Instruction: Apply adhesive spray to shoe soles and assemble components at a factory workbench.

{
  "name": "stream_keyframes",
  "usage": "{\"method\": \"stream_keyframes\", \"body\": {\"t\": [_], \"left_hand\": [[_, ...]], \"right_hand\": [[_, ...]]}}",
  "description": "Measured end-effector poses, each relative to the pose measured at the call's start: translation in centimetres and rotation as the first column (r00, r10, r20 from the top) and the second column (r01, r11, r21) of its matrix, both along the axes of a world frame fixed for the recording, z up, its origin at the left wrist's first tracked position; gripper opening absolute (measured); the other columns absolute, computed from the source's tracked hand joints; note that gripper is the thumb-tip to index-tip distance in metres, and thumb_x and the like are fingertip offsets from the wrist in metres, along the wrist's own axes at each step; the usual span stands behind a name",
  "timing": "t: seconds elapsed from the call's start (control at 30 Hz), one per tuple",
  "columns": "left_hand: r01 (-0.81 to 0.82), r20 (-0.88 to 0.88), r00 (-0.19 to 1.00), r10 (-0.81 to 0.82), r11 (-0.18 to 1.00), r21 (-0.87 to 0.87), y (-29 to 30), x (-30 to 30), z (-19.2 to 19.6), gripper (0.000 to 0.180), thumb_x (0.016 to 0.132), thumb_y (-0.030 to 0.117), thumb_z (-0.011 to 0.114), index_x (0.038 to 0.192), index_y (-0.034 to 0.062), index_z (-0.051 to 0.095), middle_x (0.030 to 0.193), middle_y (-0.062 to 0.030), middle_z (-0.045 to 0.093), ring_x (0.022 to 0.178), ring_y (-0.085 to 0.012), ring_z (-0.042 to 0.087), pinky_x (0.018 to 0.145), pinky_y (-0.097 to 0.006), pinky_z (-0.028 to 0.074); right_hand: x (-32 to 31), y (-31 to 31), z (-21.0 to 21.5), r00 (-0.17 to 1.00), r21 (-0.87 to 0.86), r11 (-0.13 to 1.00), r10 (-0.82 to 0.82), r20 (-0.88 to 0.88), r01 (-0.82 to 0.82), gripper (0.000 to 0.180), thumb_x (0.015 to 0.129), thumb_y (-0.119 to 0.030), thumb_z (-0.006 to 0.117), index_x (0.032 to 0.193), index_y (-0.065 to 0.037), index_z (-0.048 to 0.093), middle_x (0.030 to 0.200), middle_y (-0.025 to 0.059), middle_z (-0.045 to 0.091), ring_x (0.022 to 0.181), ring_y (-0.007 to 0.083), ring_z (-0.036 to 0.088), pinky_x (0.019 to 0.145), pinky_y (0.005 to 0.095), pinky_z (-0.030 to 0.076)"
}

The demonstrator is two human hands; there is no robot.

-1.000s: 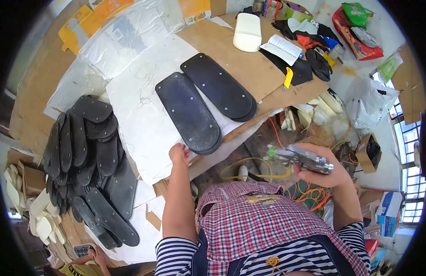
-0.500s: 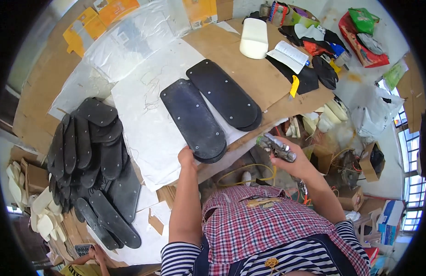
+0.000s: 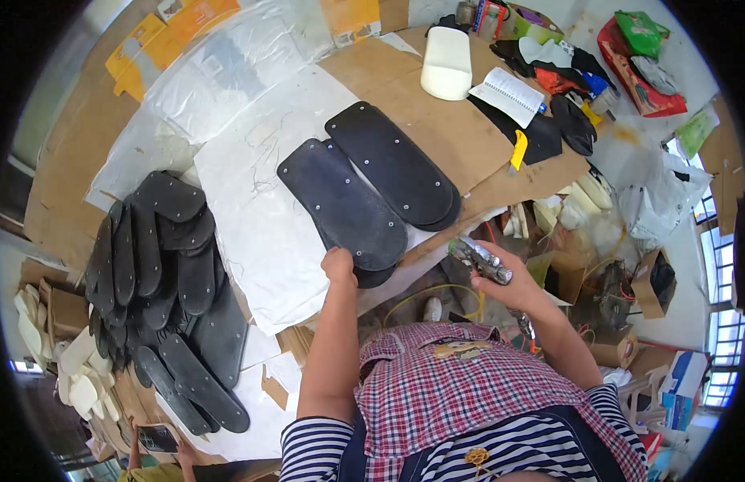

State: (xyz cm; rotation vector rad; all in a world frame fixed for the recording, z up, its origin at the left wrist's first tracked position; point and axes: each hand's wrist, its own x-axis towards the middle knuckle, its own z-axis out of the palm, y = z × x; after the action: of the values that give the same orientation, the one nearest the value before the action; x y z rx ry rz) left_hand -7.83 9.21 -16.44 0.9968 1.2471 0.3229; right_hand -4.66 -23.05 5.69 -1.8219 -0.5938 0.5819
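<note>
My left hand [image 3: 339, 266] is closed at the left edge of a black round-ended board [image 3: 344, 205] with small metal dots along its border. This board lies turned on another black board [image 3: 376, 278], whose edges show below and to the left. Just beyond lies a second stack of black boards [image 3: 392, 165], touching or nearly touching the near one. My right hand [image 3: 509, 281] is closed around a silver metal hand tool [image 3: 480, 259], held off the table's near edge. The tool's exact kind is unclear.
A heap of black boards [image 3: 155, 265] lies left. Cream padded pieces [image 3: 446, 64], a notebook [image 3: 509, 96] and a yellow cutter [image 3: 518, 149] are at the far right. A yellow hose [image 3: 405, 299] crosses the floor. At lower left a co-worker's hands hold a dark rectangular object [image 3: 157, 438].
The near stack's top board has swung rightward, uncovering the one beneath. My left hand has moved slightly up and right. My right hand stays nearly still. The co-worker's hands have moved apart.
</note>
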Motion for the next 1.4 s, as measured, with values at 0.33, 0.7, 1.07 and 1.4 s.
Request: {"method": "stream_keyframes", "body": {"t": [0.33, 0.7, 1.07, 1.4], "left_hand": [[-0.097, 0.104, 0.986, 0.127, 0.962, -0.256, -2.9, 1.7, 8.8, 0.027, 0.085, 0.012, 0.044, 0.105, -0.0035, 0.053, 0.100, -0.0131, 0.058, 0.086, -0.0262, 0.056, 0.074, -0.035, 0.044], [-0.144, 0.085, 0.989, 0.119, 0.903, 0.404, 7.2, -2.4, 10.4, 0.024, 0.087, 0.020, 0.051, 0.084, -0.0029, 0.058, 0.086, -0.0131, 0.060, 0.072, -0.0215, 0.054, 0.065, -0.038, 0.044], [-0.731, 0.656, 0.483, 0.580, 0.680, -0.062, 24.5, -16.8, 21.1, 0.063, 0.084, 0.047, 0.039, 0.132, 0.0082, 0.026, 0.140, -0.0099, 0.026, 0.113, -0.0368, 0.044, 0.090, -0.052, 0.036], [-0.114, 0.395, 0.890, 0.229, 0.949, -0.296, 7.5, -9.3, 9.1, 0.037, 0.087, 0.027, 0.048, 0.120, 0.0101, 0.048, 0.119, -0.0080, 0.054, 0.101, -0.0305, 0.055, 0.087, -0.042, 0.037]], "right_hand": [[0.5, -0.9, -1.4, 0.999, -0.062, 0.998, -0.016, -0.047, 0.013, 0.059, 0.075, -0.007, 0.067, 0.129, -0.006, 0.043, 0.088, 0.0024, 0.059, 0.081, 0.0090, 0.055, 0.075, 0.0256, 0.046], [0.4, -0.1, -0.6, 0.995, -0.024, 0.999, 0.027, 0.100, -0.024, 0.055, 0.077, -0.010, 0.065, 0.128, -0.005, 0.045, 0.087, 0.0043, 0.059, 0.080, 0.0105, 0.055, 0.074, 0.0275, 0.046], [0.9, 2.1, 6.5, 0.990, 0.217, 0.966, -0.140, -0.016, 0.140, 0.052, 0.079, -0.006, 0.063, 0.128, -0.003, 0.046, 0.083, -0.0011, 0.055, 0.073, 0.0056, 0.052, 0.067, 0.0221, 0.045], [1.2, 1.5, 9.1, 0.986, 0.218, 0.963, -0.167, 0.009, 0.161, 0.044, 0.080, -0.002, 0.061, 0.123, -0.002, 0.050, 0.090, -0.0008, 0.056, 0.076, 0.0051, 0.052, 0.068, 0.0228, 0.046]]}}
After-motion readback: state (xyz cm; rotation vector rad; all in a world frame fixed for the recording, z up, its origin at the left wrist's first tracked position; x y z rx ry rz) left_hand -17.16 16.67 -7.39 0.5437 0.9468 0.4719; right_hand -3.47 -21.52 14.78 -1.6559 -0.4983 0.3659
